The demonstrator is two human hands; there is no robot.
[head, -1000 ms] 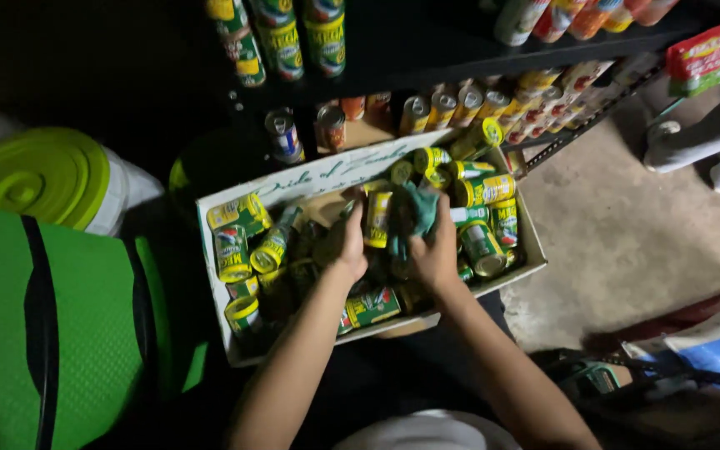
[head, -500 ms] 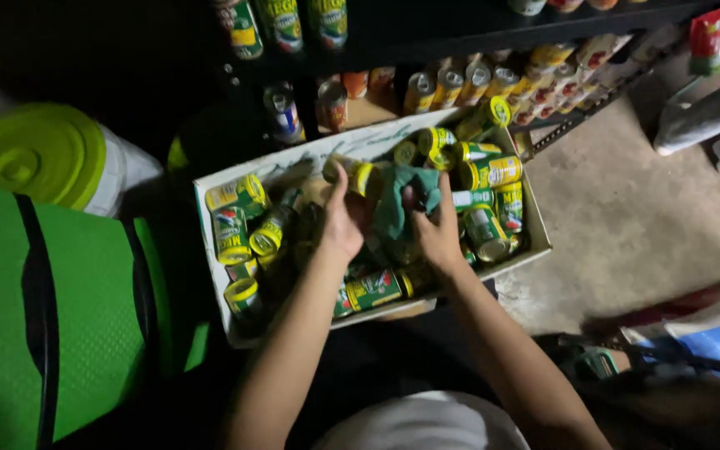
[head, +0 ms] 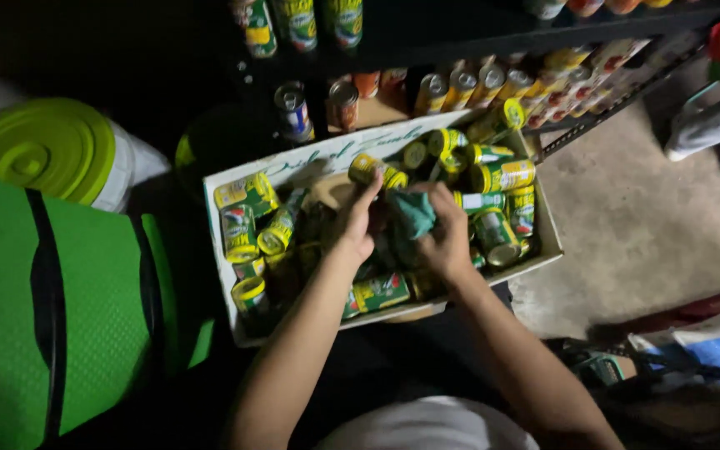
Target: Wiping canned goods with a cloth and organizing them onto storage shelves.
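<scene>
A white cardboard box (head: 302, 163) sits in front of me, filled with several green and yellow tin cans (head: 503, 176) lying on their sides. My left hand (head: 353, 227) reaches into the middle of the box, fingers curled on a can that is mostly hidden. My right hand (head: 445, 233) is beside it, closed on a teal cloth (head: 412, 213) pressed against that can. Both forearms come up from the bottom of the view.
A dark shelf (head: 460, 33) behind the box carries rows of more cans (head: 295, 110). A white tub with a lime green lid (head: 43, 148) stands at the left, above a bright green panel (head: 52, 308). Bare concrete floor (head: 643, 225) lies to the right.
Both hands have stayed together in the middle of the box, shifting slightly as the cloth works over the can. The view has tilted a little.
</scene>
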